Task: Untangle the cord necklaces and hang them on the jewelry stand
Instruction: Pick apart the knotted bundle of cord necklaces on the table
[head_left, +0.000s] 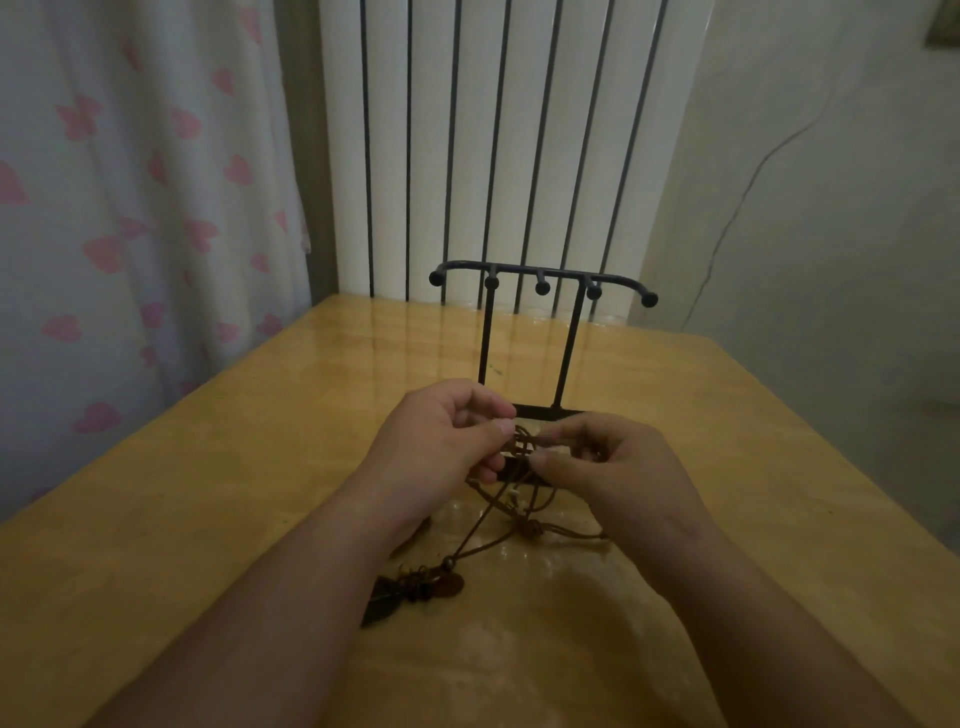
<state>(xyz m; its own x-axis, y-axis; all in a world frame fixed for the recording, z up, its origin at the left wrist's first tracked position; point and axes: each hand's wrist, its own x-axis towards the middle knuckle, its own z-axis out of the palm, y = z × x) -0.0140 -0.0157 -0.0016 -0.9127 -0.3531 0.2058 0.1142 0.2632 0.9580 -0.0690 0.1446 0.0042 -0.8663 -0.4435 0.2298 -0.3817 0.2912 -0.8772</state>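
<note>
Nearest me, the dark metal pendants (415, 587) are lying on the glossy yellow wooden table (208, 493) — I think so their weight is not pulling the knot. Above them, my left hand (441, 436) and right hand (608, 467) are pinching the tangled brown cord necklaces (521, 441), close together; how many cords, I cannot count. Behind, the black metal jewelry stand (486, 338) is standing with five bare pegs.

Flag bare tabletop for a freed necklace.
Free: table left of the left hand, toward the curtain; right of the jewelry stand and right hand. Crowded: centre, where both hands pinch the cord necklaces, pendants beside the left forearm.
</note>
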